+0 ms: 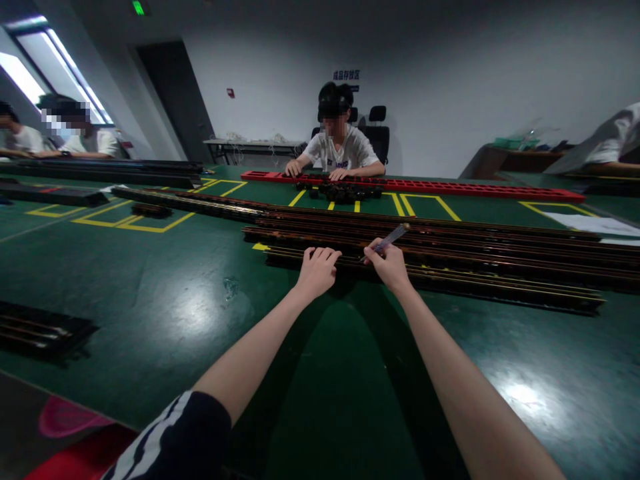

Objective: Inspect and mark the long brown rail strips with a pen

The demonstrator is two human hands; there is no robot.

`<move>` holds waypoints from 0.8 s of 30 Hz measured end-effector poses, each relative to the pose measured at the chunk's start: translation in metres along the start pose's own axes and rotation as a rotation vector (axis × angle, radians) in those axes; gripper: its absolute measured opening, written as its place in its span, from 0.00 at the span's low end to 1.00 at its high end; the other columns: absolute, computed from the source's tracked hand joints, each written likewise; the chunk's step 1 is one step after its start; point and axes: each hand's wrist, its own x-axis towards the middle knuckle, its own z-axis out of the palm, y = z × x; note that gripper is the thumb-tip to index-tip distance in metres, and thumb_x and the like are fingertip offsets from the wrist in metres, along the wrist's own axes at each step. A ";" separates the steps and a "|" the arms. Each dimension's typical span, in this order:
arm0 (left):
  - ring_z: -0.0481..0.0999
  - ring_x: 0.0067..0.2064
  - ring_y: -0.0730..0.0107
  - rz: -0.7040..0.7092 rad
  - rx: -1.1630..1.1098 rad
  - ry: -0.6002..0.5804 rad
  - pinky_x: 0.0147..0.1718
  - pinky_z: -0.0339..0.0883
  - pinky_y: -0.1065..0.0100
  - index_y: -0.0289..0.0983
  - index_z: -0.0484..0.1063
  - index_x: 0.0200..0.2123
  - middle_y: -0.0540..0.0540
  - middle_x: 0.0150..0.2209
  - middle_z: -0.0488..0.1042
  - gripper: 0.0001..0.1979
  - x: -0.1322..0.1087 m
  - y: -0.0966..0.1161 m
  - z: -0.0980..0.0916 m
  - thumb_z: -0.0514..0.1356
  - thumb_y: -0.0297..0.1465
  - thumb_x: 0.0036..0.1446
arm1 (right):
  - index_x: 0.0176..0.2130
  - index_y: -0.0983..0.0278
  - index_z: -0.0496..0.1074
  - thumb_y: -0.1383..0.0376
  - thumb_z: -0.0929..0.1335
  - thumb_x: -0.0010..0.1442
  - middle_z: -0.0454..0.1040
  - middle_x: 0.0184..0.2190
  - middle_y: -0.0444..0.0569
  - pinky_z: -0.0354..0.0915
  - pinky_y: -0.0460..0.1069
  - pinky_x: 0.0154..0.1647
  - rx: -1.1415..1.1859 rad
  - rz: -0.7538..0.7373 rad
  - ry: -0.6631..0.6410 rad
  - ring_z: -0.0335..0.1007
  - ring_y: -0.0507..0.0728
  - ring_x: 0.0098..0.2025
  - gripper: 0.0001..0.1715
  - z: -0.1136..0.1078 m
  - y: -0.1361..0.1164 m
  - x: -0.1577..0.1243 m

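My left hand (pixel 319 268) lies on the front long dark rail (pixel 505 289), its fingers bent over the rail's near edge and gripping it. A short way to the right, my right hand (pixel 391 265) is closed around a slim pen-like tool (pixel 395 236) with a translucent shaft. The tool slants, its top leaning to the right and its lower end down at the rail between my hands. I cannot make out the exact kind of tool. Behind this rail, more long dark rails (pixel 500 248) with coppery strips lie side by side.
Across the green table (pixel 175 280), a co-worker (pixel 343 147) sits at a long red slotted frame (pixel 475 189) with small black parts (pixel 345 192). Dark bars (pixel 125 171) lie far left, another rail bundle (pixel 43 330) near left. Paper sheets (pixel 595 223) are at right.
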 end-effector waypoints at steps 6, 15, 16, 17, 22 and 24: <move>0.68 0.55 0.60 -0.011 -0.013 0.016 0.58 0.53 0.53 0.40 0.69 0.52 0.44 0.53 0.73 0.23 0.000 -0.001 0.000 0.51 0.21 0.54 | 0.25 0.60 0.66 0.59 0.64 0.54 0.73 0.18 0.45 0.65 0.50 0.32 0.004 -0.013 -0.027 0.72 0.57 0.25 0.09 0.003 0.001 0.000; 0.68 0.55 0.62 -0.019 -0.029 0.037 0.58 0.53 0.55 0.38 0.69 0.49 0.45 0.51 0.73 0.22 0.000 -0.002 0.000 0.51 0.20 0.53 | 0.27 0.61 0.67 0.58 0.64 0.56 0.74 0.20 0.46 0.64 0.49 0.32 -0.040 -0.053 -0.079 0.72 0.56 0.27 0.10 0.004 0.009 0.003; 0.68 0.55 0.62 -0.020 -0.030 0.036 0.58 0.53 0.55 0.38 0.69 0.50 0.45 0.51 0.73 0.22 0.000 -0.002 0.000 0.50 0.20 0.53 | 0.27 0.61 0.66 0.58 0.64 0.56 0.74 0.20 0.46 0.64 0.49 0.32 -0.044 -0.054 -0.082 0.72 0.56 0.27 0.10 0.003 0.008 0.003; 0.68 0.55 0.62 -0.021 -0.032 0.035 0.57 0.54 0.55 0.38 0.69 0.50 0.44 0.51 0.73 0.22 0.000 -0.002 -0.001 0.50 0.20 0.53 | 0.27 0.61 0.66 0.58 0.64 0.56 0.74 0.20 0.46 0.64 0.49 0.32 -0.046 -0.053 -0.083 0.72 0.56 0.27 0.10 0.003 0.007 0.003; 0.68 0.55 0.61 -0.029 -0.059 0.042 0.57 0.54 0.54 0.38 0.69 0.51 0.44 0.52 0.73 0.21 0.000 -0.002 -0.003 0.50 0.22 0.55 | 0.26 0.61 0.66 0.59 0.63 0.56 0.74 0.21 0.46 0.64 0.49 0.31 -0.057 -0.053 -0.083 0.72 0.56 0.26 0.10 0.002 0.003 0.001; 0.68 0.55 0.61 -0.028 -0.076 0.040 0.58 0.53 0.54 0.39 0.69 0.52 0.44 0.52 0.73 0.20 0.000 -0.001 -0.004 0.51 0.24 0.56 | 0.27 0.61 0.66 0.59 0.64 0.56 0.74 0.20 0.46 0.64 0.49 0.31 -0.052 -0.054 -0.081 0.72 0.56 0.26 0.10 0.003 0.002 0.001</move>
